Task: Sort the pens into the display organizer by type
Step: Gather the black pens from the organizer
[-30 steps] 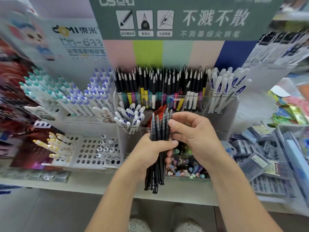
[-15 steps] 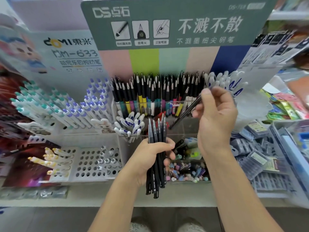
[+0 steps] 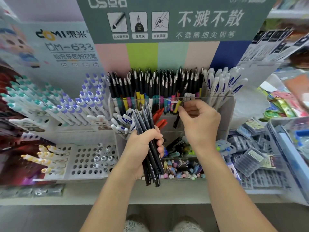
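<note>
While the left hand [image 3: 143, 148] gripped a bundle [image 3: 148, 139] of dark pens, fingers curled round their middles, the right hand [image 3: 199, 121] pinched a single black pen [image 3: 181, 104] between thumb and fingertips. That pen stood tilted, its silver tip up among the back-row pens [image 3: 155, 87] and its lower end showing below the hand, in front of the clear organizer [image 3: 224, 111]. Whether it sat inside the compartment or just at its front wall could not be told.

The bundle fanned upward and to the left from the fist, tips reaching the clear front wall of the upper tier, tails hanging below the wrist over the shelf [image 3: 100, 193]. The back row held black-capped pens with yellow, pink, teal and white barrels, packed upright. To their right stood white pens [image 3: 222, 84] with blue clips; a smaller cluster of the same kind [image 3: 123, 119] leaned in the lower tier beside the bundle. Red pens [image 3: 158, 118] lay just behind the left hand. Below the right wrist a bin [image 3: 182, 166] held small pastel pieces and some dark pens.

At left, a white rack [image 3: 83, 158] with round holes carried a few yellow-capped pens [image 3: 43, 158], and above it purple- and teal-capped pens [image 3: 66, 102] slanted in rows. Packets [image 3: 250, 158] in clear wrap lay at right.
</note>
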